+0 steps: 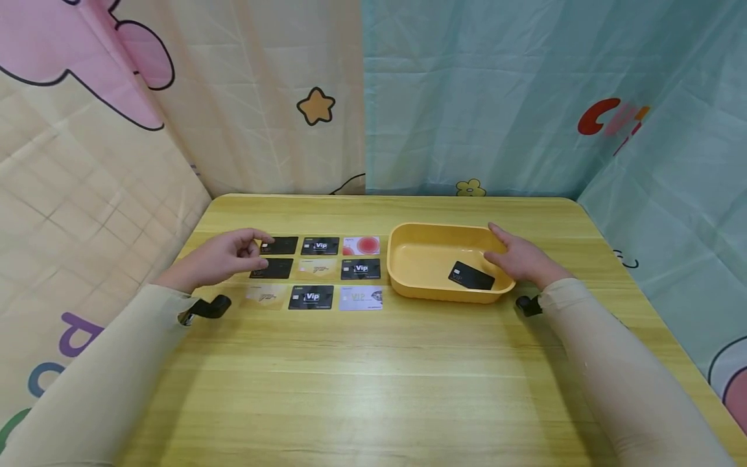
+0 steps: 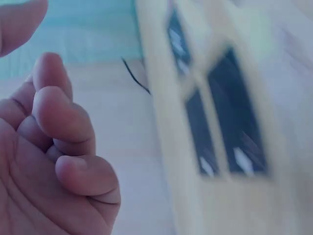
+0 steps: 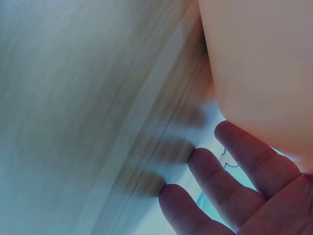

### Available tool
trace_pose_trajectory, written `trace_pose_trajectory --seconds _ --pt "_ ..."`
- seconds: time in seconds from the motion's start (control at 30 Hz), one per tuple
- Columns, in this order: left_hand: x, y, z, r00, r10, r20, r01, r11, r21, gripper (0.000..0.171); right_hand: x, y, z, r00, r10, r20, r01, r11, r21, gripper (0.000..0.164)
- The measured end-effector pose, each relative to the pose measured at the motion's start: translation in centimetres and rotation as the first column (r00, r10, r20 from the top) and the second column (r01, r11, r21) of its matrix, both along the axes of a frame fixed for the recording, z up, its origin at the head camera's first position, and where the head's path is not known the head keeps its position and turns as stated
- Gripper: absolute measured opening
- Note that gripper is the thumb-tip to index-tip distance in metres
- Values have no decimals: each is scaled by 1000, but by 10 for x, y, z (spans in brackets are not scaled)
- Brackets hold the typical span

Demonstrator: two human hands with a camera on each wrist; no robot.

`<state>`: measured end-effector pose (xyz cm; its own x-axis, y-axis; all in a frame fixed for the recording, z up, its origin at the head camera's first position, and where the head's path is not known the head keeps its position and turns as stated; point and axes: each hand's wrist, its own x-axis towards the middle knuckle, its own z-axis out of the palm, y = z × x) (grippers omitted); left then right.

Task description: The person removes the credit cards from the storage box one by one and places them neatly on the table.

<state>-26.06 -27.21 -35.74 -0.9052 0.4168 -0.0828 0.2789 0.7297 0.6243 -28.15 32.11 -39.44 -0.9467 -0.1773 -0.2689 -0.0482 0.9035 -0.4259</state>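
My left hand (image 1: 218,258) hovers at the left end of rows of cards, thumb and forefinger apart, the other fingers loosely bent. It holds nothing. Nearest it lie a black VIP card (image 1: 283,246) and another black card (image 1: 272,268). In the left wrist view the black cards (image 2: 237,112) are blurred. On the right, my right hand (image 1: 525,261) holds the side of a yellow plastic tray (image 1: 417,292), thumb over the rim. The right wrist view shows extended fingers (image 3: 222,188) beside its outer wall; the thumb is hidden there. Inside the tray lies a black VIP card (image 1: 471,276).
Beside the tray lie a red-and-white card (image 1: 361,246), a silver card (image 1: 361,298), a gold card (image 1: 265,298) and several more in rows. The wooden table (image 1: 350,383) has printed curtains (image 1: 245,97) behind it and along both sides.
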Motion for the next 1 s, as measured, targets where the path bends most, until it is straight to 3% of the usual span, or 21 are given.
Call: trace_pose_trajectory --seconds 0.17,0.4,0.7,1.0 --pt "-22 57 18 999 -54 -4 54 998 26 48 1 1 -1 1000 2 0 -2 1000 -2 82" --pt "-44 147 27 977 -213 2 213 976 39 57 2 0 0 1000 -9 -8 9 1000 5 82" --pt "-65 239 19 936 -353 -5 353 936 7 60 0 -1 -2 1000 -13 -8 13 1000 13 82" --pt "-77 297 4 896 -439 63 443 894 -62 67 0 -3 -1 999 -35 -5 35 999 16 83"
